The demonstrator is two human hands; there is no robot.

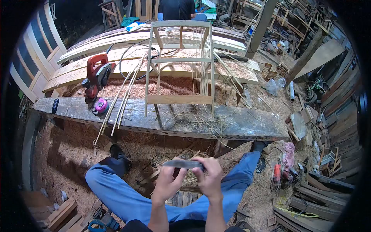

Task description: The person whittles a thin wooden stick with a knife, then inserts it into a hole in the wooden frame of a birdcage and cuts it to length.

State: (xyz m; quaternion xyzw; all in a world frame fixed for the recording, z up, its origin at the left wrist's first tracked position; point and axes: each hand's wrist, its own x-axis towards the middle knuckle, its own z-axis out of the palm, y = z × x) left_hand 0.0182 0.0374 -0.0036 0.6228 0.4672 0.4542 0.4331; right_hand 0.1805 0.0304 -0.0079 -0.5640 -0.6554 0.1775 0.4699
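Between my two hands, above my lap, is a short grey knife, its broad blade lying roughly level. My left hand pinches the blade end at the left. The fingers of my right hand close round the dark handle end. Motion blurs the fingertips and the edge, and a thin pale sliver shows just above the right fingers. In front of both hands, a wooden frame with thin strips along its right side stands upright at the bench.
On the bench's left are a red power planer, a pink tape measure and long thin bamboo strips. Shavings cover the floor. Another person sits at the back. A red bottle and stacked boards lie right.
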